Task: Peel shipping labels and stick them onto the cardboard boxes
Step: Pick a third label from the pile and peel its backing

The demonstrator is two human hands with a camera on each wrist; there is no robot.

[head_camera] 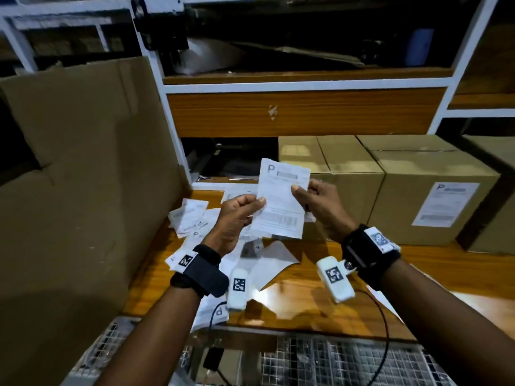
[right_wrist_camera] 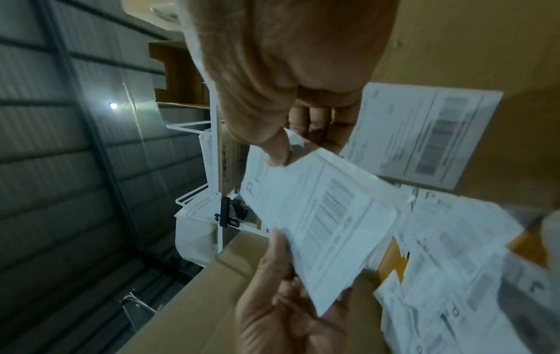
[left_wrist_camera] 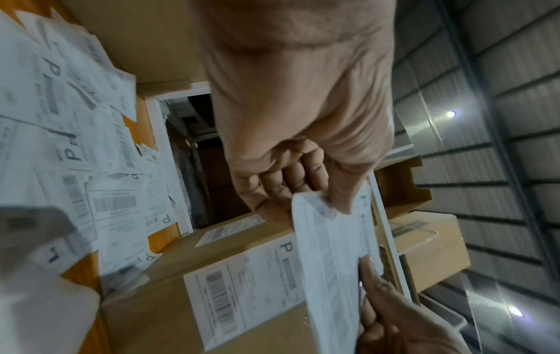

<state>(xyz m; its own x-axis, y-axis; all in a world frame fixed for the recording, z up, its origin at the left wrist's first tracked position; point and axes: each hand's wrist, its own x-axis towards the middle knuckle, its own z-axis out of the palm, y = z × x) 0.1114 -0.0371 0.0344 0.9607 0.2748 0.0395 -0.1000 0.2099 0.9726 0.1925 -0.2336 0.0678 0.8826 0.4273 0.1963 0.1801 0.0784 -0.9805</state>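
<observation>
Both hands hold one white shipping label (head_camera: 281, 201) upright in the air above the wooden table (head_camera: 309, 296). My left hand (head_camera: 242, 210) pinches its left edge between thumb and curled fingers. My right hand (head_camera: 312, 199) pinches its right edge, thumb on the printed face. In the left wrist view the label (left_wrist_camera: 333, 258) runs from my left hand (left_wrist_camera: 303, 186) down to my right hand (left_wrist_camera: 394, 311). In the right wrist view my right hand (right_wrist_camera: 288, 134) nips the label (right_wrist_camera: 321, 222) near its top. A cardboard box (head_camera: 434, 176) at right carries a stuck label (head_camera: 446, 204); the box (head_camera: 328, 165) beside it shows none.
Loose labels and backing sheets (head_camera: 192, 218) litter the table's left side. A large flat cardboard sheet (head_camera: 83, 162) leans at left. A white-framed shelf unit (head_camera: 303, 87) stands behind. A wire-mesh surface (head_camera: 334, 363) and a black cable (head_camera: 384, 330) lie at the near edge.
</observation>
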